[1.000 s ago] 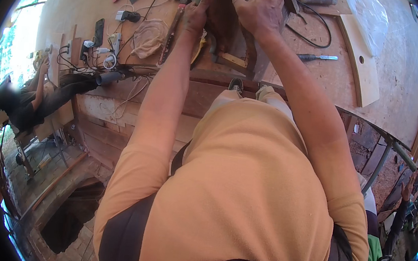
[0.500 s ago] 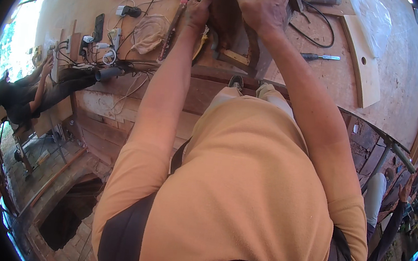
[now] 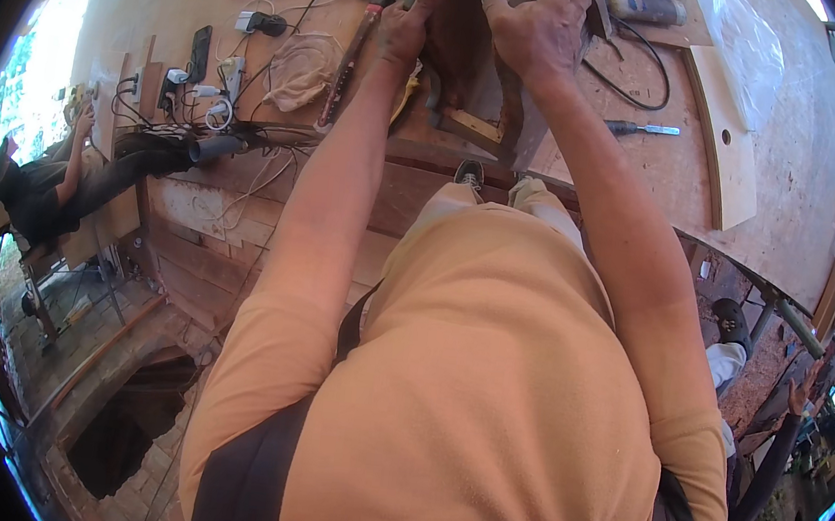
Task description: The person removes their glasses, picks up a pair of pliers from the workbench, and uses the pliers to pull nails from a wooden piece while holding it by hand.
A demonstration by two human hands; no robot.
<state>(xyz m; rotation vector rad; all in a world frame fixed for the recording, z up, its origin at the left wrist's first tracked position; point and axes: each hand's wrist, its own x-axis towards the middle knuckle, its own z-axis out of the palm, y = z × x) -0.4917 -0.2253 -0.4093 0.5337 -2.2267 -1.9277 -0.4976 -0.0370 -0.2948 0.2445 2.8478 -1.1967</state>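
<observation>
A dark brown wooden piece with curved sides, like a hollow frame (image 3: pixel 463 49), stands on the workbench (image 3: pixel 608 163) at the top of the view. My left hand (image 3: pixel 405 30) closes round its left edge, the thumb up on the rim. My right hand (image 3: pixel 542 29) grips its right edge, thumb pointing inward and fingers over the side. The upper end of the piece is cut off by the picture's edge. Beside my left hand lies a hammer (image 3: pixel 354 49) with a worn reddish handle. A chisel-like tool (image 3: pixel 641 128) with a dark handle rests right of my right forearm.
Left on the bench are a crumpled cloth (image 3: pixel 303 71), a phone (image 3: pixel 199 52), plugs and tangled cords (image 3: pixel 216 106). A pale board with a hole (image 3: pixel 726 140) and clear plastic sheeting (image 3: pixel 744 56) lie right. Another person (image 3: pixel 47 190) works far left; a foot (image 3: pixel 731 323) shows lower right.
The bench and its things sit slightly lower in the picture. Both my hands keep their hold on the wooden piece. At the right, another person's leg has shifted and a dark shoe now shows.
</observation>
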